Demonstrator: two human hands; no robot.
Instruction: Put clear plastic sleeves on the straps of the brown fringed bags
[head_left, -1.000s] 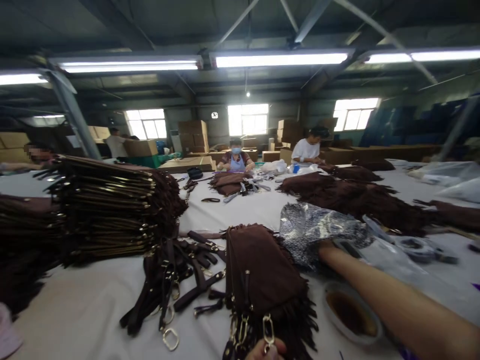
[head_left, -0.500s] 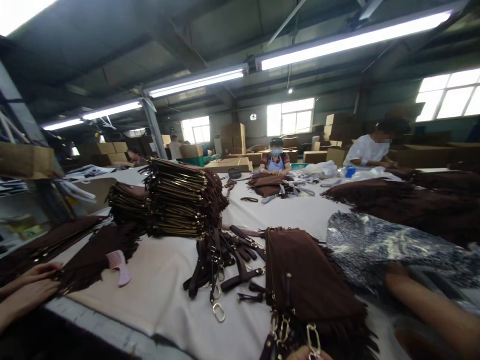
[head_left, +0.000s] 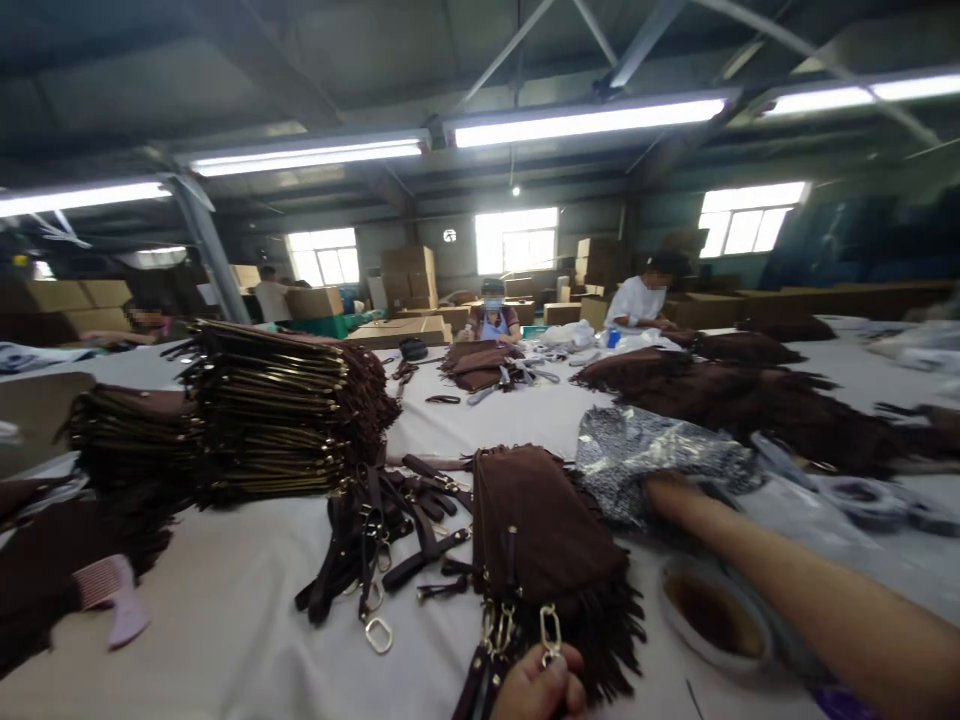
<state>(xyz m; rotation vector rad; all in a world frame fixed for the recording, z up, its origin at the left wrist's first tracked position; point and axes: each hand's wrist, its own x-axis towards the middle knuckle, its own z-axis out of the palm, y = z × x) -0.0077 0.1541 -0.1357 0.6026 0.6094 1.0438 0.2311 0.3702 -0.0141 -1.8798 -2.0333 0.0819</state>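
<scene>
My left hand (head_left: 541, 685) is closed, pinching the lower end of a gold snap hook (head_left: 550, 628) in front of a dark brown fringed bag (head_left: 551, 540). More clasps and dark straps (head_left: 472, 680) hang at the bag's near edge, just left of this hand. My right hand (head_left: 667, 497) reaches forward to a shiny silver-grey patterned plastic bag (head_left: 626, 450). Its fingers are hidden by the plastic, so I cannot see what they hold. A pile of dark wrist straps (head_left: 371, 530) with gold hooks lies left of the brown bag.
A tall stack of brown fringed bags (head_left: 270, 410) stands at left, near a pink comb (head_left: 116, 600). Under my right forearm is a round tub (head_left: 712, 615) with brown contents. More brown bags (head_left: 735, 400) lie at right. Co-workers sit across the table (head_left: 225, 620).
My view has swung right, so a co-worker's hands at the left edge are out of sight. My left hand shows more fully, still at the snap hook. My right arm still reaches to the plastic bag.
</scene>
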